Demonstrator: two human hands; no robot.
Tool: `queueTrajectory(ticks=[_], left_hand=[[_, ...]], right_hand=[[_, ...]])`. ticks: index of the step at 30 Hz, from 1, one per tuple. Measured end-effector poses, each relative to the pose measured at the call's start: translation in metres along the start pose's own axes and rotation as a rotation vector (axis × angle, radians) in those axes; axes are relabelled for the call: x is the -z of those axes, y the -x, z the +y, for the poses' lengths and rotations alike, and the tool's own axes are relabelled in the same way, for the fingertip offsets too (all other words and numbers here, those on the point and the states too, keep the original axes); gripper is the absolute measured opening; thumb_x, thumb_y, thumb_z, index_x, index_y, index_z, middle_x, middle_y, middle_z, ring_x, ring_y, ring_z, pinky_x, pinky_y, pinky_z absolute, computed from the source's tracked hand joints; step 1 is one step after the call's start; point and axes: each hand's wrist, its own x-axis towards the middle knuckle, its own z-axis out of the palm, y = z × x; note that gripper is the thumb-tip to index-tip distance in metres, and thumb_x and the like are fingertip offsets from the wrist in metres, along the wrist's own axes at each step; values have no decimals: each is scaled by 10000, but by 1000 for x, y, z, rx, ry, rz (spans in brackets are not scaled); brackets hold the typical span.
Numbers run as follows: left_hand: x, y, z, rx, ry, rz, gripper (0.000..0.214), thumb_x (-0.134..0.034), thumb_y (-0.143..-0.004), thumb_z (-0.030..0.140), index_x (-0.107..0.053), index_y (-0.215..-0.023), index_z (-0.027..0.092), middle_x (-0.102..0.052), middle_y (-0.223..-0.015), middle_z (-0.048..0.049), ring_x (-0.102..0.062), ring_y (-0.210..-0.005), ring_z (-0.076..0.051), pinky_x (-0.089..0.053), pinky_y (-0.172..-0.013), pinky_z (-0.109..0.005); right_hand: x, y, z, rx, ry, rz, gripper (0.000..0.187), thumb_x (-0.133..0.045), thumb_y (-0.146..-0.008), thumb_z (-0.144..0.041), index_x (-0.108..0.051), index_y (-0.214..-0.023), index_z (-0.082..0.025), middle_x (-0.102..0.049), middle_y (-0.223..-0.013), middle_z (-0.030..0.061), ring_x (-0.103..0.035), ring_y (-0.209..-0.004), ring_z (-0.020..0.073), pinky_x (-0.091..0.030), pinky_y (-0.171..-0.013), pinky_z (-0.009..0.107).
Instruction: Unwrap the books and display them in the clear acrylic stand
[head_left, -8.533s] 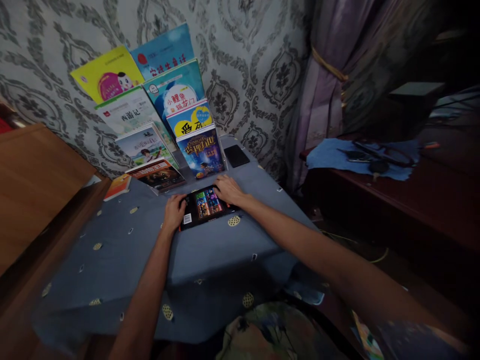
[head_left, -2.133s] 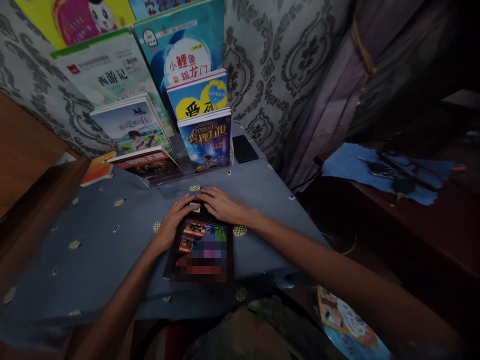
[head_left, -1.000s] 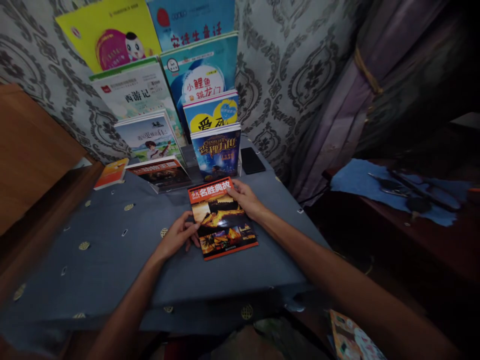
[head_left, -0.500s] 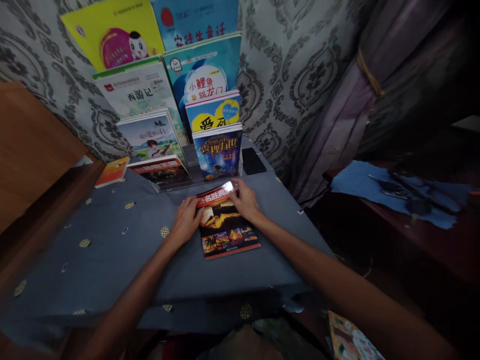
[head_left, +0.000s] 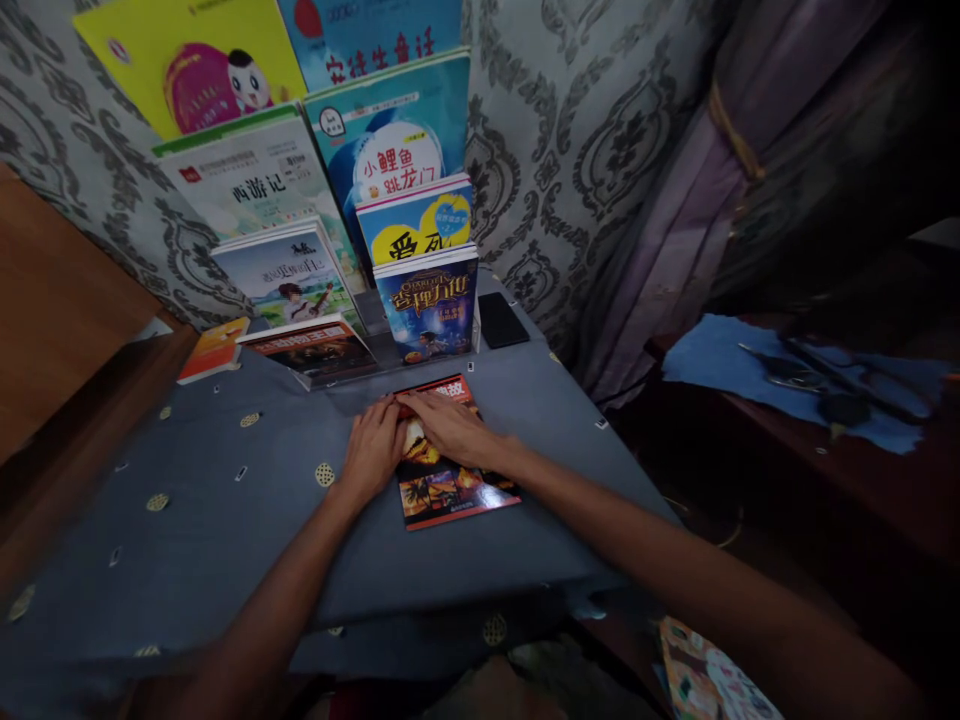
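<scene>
A dark book (head_left: pixel 459 497) with a red title band and landscape photos lies face up and closed on the cloth-covered table. My left hand (head_left: pixel 373 447) rests along its left edge, fingers extended toward the upper left corner. Across the upper part of the cover lies my right hand (head_left: pixel 452 430), flat, its fingertips reaching the upper left corner beside my left fingers. It hides much of the title and the main picture. Neither hand grips the book.
Behind the book, a clear rack (head_left: pixel 345 380) holds several upright books, including a blue one (head_left: pixel 431 310). A black phone (head_left: pixel 502 320) lies right of it, an orange book (head_left: pixel 214 350) left. Glasses (head_left: pixel 862 385) sit on blue cloth (head_left: pixel 705 360) at the right.
My right hand has moved left from the book's upper right corner across the cover to its upper left. My left hand stays at the left edge. The view has shifted slightly.
</scene>
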Motion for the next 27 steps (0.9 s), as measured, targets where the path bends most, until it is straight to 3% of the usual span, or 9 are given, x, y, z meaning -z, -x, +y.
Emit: queueTrajectory(ticks=[4,9,17,21,27], left_hand=[[0,0,0,-1,-12,6,372,-433,-1006,239,-565,-1344,159,-587,-1437,-157,-555,-1294,-294,-460,-1023,-463],[3,0,1,8,-21,-11,387,-423,-1012,244,-563,-1360,150,-575,-1458,-159,-546,-1315,-295,-465,-1030,-477],[15,-5,9,-7,-110,-65,388,-431,-991,192,-590,-1339,132,-594,-1433,-172,-557,-1311,-291,-455,-1066,-464],[11,-11,18,-91,-66,-75,403,-418,-978,148,-583,-1346,157,-591,-1432,-155,-529,-1344,-281,-408,-1133,-491],[2,-7,49,-334,166,-111,383,-458,-1004,243,-596,-1359,200,-542,-1476,-145,-478,-1403,-275,-380,-1174,-505]], right_hand=[[9,7,10,-85,61,9,498,-428,-944,-70,-497,-1430,-151,-644,-1364,169,-598,-1266,262,-448,-1099,479],[31,21,31,-265,179,27,398,-425,-951,-72,-599,-1303,-143,-723,-1217,154,-680,-1124,253,-396,-1144,448],[31,26,57,-265,-55,153,407,-450,-939,-83,-608,-1303,-174,-727,-1259,102,-672,-1160,236,-478,-1049,406],[30,24,58,-265,-81,158,434,-441,-917,-57,-601,-1310,-147,-737,-1230,116,-678,-1149,240,-492,-1028,405],[32,24,53,-298,-68,154,423,-449,-914,-56,-614,-1291,-153,-738,-1231,102,-680,-1144,223,-492,-1021,369]])
